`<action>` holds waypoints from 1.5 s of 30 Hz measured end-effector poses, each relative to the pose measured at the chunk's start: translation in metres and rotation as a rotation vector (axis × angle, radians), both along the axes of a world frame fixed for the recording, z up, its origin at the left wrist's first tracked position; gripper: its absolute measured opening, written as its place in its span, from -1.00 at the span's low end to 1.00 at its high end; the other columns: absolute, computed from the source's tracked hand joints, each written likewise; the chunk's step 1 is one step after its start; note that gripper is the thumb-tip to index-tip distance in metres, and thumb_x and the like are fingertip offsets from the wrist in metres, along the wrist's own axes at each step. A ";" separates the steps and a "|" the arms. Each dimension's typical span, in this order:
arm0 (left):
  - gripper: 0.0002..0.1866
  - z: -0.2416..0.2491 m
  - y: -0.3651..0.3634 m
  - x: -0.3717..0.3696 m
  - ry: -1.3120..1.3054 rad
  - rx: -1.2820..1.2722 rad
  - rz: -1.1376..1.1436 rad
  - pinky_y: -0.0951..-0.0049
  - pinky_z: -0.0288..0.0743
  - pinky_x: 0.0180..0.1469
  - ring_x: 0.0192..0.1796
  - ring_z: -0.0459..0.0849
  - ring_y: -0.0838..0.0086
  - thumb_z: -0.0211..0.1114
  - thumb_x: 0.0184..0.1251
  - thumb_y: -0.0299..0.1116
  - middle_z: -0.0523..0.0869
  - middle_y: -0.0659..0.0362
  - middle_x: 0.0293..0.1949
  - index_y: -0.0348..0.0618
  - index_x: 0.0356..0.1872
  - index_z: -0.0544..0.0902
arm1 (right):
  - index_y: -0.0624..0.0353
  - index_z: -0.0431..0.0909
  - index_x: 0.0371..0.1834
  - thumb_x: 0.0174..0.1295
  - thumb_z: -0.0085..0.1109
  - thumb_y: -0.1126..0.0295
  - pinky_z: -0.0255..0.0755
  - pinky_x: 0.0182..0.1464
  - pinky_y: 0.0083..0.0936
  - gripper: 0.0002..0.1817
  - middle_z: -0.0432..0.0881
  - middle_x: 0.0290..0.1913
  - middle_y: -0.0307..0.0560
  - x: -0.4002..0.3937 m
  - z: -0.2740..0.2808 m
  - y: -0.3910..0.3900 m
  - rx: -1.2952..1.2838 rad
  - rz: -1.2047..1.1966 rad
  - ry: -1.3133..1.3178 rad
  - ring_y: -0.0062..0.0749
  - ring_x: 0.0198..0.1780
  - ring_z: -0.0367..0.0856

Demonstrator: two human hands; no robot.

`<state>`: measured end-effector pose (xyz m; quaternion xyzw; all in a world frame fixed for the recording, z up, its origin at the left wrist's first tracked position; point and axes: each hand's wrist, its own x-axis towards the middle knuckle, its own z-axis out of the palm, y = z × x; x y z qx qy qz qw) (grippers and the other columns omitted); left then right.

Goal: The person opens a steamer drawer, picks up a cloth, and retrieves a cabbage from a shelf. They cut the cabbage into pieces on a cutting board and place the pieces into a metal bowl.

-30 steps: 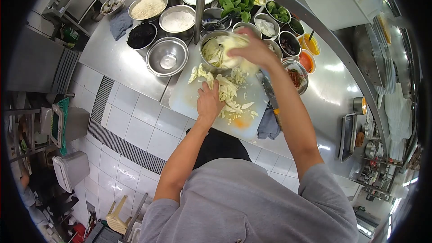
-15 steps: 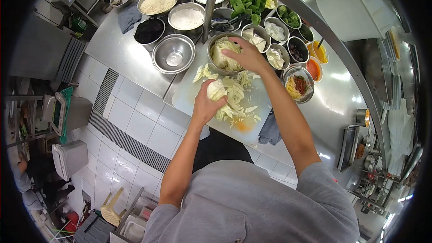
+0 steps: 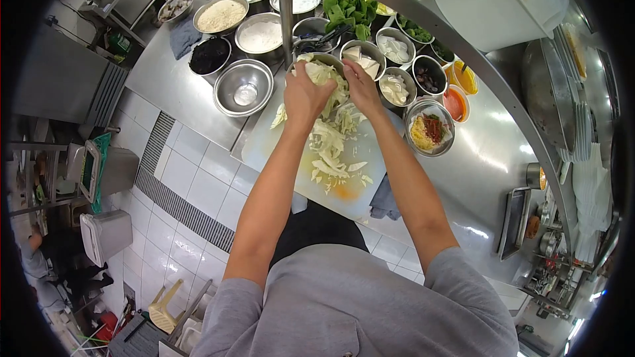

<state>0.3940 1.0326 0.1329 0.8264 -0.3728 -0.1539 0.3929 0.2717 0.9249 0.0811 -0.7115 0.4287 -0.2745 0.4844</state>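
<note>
Chopped cabbage [image 3: 321,74] fills a metal bowl [image 3: 333,57] at the far end of a white cutting board [image 3: 264,147]. My left hand [image 3: 307,97] is at the bowl's left side, its fingers curled over pale cabbage at the top. On the other side, my right hand [image 3: 362,87] grips the bowl's right rim, with part of the fingers hidden. More cut cabbage pieces [image 3: 329,142] lie loose on the board below both hands. An orange stain [image 3: 346,192] marks the board's near end.
Left of the board stands a shiny metal bowl [image 3: 243,87]. Bowls of powder, white slices [image 3: 395,88], leafy greens [image 3: 349,12] and sauces crowd the counter's back. A metal post [image 3: 285,13] rises close behind the cabbage bowl. A grey cloth [image 3: 385,199] lies by the board's right edge.
My left hand has moved forward from the board to the bowl with cabbage. My right hand has shifted from over the cabbage to the bowl's right rim. Fewer pieces lie on the board.
</note>
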 end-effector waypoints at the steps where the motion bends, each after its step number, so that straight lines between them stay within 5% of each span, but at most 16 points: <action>1: -0.19 -0.004 -0.004 -0.003 -0.190 0.021 0.000 0.05 0.61 -0.09 -0.10 0.72 -0.07 0.41 0.02 0.08 0.62 -0.44 -0.13 -0.30 0.20 0.43 | 0.27 0.44 0.31 0.39 0.09 0.05 0.35 0.26 -0.32 -0.42 0.60 0.16 0.17 0.002 0.001 0.005 -0.005 -0.027 -0.081 -0.06 0.19 0.56; 7: -0.16 -0.004 -0.011 0.007 -0.291 0.245 -0.183 0.15 0.64 -0.39 -0.35 0.74 -0.13 0.25 0.17 0.32 0.70 -0.23 -0.49 -0.35 0.12 0.47 | 0.19 0.26 0.45 0.37 0.07 -0.10 0.14 0.41 -0.10 -0.26 0.32 0.39 0.22 -0.020 0.002 0.063 -0.488 0.072 0.099 0.07 0.43 0.26; 11: -0.21 0.011 0.001 0.015 -0.375 0.296 -0.223 0.08 0.61 -0.27 -0.25 0.71 -0.11 0.23 0.22 0.30 0.68 -0.26 -0.36 -0.33 0.09 0.48 | 0.11 0.06 0.56 0.34 0.11 -0.09 0.03 0.41 0.15 -0.15 0.12 0.50 0.18 -0.017 0.004 0.065 -0.667 0.101 0.270 0.10 0.50 0.11; 14: -0.35 -0.002 0.014 0.038 -0.614 -0.015 -0.139 -0.01 0.52 -0.12 -0.14 0.64 -0.16 0.20 0.39 0.11 0.60 -0.31 -0.23 -0.39 0.12 0.49 | 0.02 0.04 0.57 0.36 0.08 -0.02 -0.02 0.44 0.19 -0.22 0.12 0.51 0.16 -0.004 0.017 0.056 -0.744 0.185 0.260 0.09 0.52 0.09; 17: -0.54 -0.041 0.020 0.041 -0.254 -0.174 -0.092 0.00 0.42 0.03 -0.05 0.54 -0.18 0.14 0.47 -0.15 0.52 -0.31 -0.07 -0.34 0.17 0.42 | -0.10 0.08 0.56 0.38 0.06 0.09 -0.05 0.47 0.23 -0.30 0.11 0.52 0.14 0.025 0.015 0.057 -0.837 0.323 0.388 0.09 0.54 0.05; 22: -0.53 -0.065 0.016 0.042 -0.002 -0.352 -0.046 0.06 0.43 0.09 0.05 0.56 -0.17 0.11 0.50 -0.12 0.57 -0.36 -0.02 -0.35 0.16 0.42 | -0.17 0.16 0.53 0.39 0.01 0.19 -0.06 0.47 0.29 -0.38 0.08 0.54 0.10 0.036 0.015 0.061 -0.722 0.360 0.523 0.11 0.56 0.01; 24: -0.43 -0.071 0.015 0.046 0.226 -0.303 0.064 0.16 0.48 -0.02 -0.11 0.64 0.01 0.17 0.45 0.01 0.64 -0.21 -0.16 -0.36 0.14 0.44 | -0.19 0.18 0.51 0.40 -0.02 0.20 -0.07 0.46 0.29 -0.41 0.06 0.56 0.07 0.035 0.015 0.054 -0.607 0.399 0.445 0.07 0.58 -0.03; 25: -0.35 -0.071 0.017 0.051 0.401 -0.274 0.075 0.29 0.50 -0.14 -0.25 0.63 0.23 0.21 0.40 0.12 0.65 -0.03 -0.24 -0.37 0.10 0.47 | -0.06 0.27 0.45 0.36 -0.02 0.27 0.03 0.47 0.11 -0.44 0.22 0.48 0.11 0.030 0.028 0.055 -0.597 0.361 0.340 0.06 0.53 0.11; 29: -0.41 -0.035 0.038 0.051 0.753 -0.167 0.090 0.52 0.41 -0.19 -0.23 0.52 0.56 0.12 0.46 0.13 0.52 0.20 -0.29 -0.28 0.11 0.52 | 0.04 0.31 0.43 0.33 -0.03 0.29 0.12 0.44 0.04 -0.44 0.34 0.40 0.16 -0.031 0.023 0.040 -0.481 0.282 0.013 0.14 0.45 0.23; 32: -0.43 -0.073 0.057 0.060 0.542 -0.359 0.101 0.47 0.43 -0.10 -0.19 0.52 0.52 0.04 0.52 0.07 0.55 0.18 -0.28 -0.28 0.18 0.50 | 0.17 0.41 0.33 0.33 -0.02 0.27 0.18 0.41 -0.04 -0.49 0.42 0.34 0.17 -0.056 -0.037 0.043 -0.351 0.090 0.025 0.14 0.38 0.32; 33: -0.47 -0.088 0.069 0.063 0.309 -0.268 0.021 0.23 0.31 0.23 0.13 0.52 0.16 0.04 0.54 -0.06 0.62 -0.08 0.05 -0.31 0.27 0.44 | 0.21 0.44 0.28 0.33 -0.01 0.26 0.18 0.40 -0.04 -0.52 0.42 0.32 0.16 -0.052 -0.064 0.048 -0.468 0.149 0.209 0.12 0.37 0.33; 34: -0.47 -0.103 0.073 0.053 0.313 -0.265 0.007 0.23 0.31 0.23 0.13 0.52 0.16 0.04 0.54 -0.06 0.62 -0.08 0.05 -0.31 0.27 0.44 | 0.25 0.47 0.24 0.33 0.00 0.26 0.19 0.39 -0.04 -0.54 0.43 0.31 0.15 -0.047 -0.078 0.055 -0.580 0.207 0.398 0.10 0.37 0.33; 36: -0.51 -0.123 0.080 0.025 -0.365 -0.164 -0.011 0.09 0.20 0.31 0.27 0.42 0.05 0.06 0.51 -0.13 0.52 -0.12 0.21 -0.27 0.28 0.44 | 0.27 0.49 0.20 0.35 -0.01 0.25 0.18 0.39 -0.06 -0.56 0.43 0.31 0.14 -0.051 -0.063 0.081 -0.754 0.148 0.533 0.08 0.35 0.35; 41: -0.53 -0.126 0.099 -0.015 -0.274 -0.110 -0.130 0.04 0.13 0.38 0.37 0.35 0.05 0.07 0.50 -0.21 0.43 -0.12 0.30 -0.26 0.31 0.42 | 0.21 0.45 0.28 0.39 0.00 0.24 0.13 0.43 -0.13 -0.54 0.40 0.35 0.13 -0.085 -0.041 0.120 -0.401 0.364 0.293 0.08 0.37 0.33; 45: -0.55 -0.112 0.117 -0.037 0.039 -0.155 -0.286 0.11 0.16 0.42 0.38 0.35 0.01 0.03 0.52 -0.23 0.40 -0.13 0.34 -0.28 0.29 0.44 | 0.19 0.43 0.31 0.41 0.01 0.22 0.14 0.42 -0.14 -0.53 0.40 0.35 0.15 -0.117 -0.028 0.138 -0.495 0.218 0.281 0.09 0.37 0.33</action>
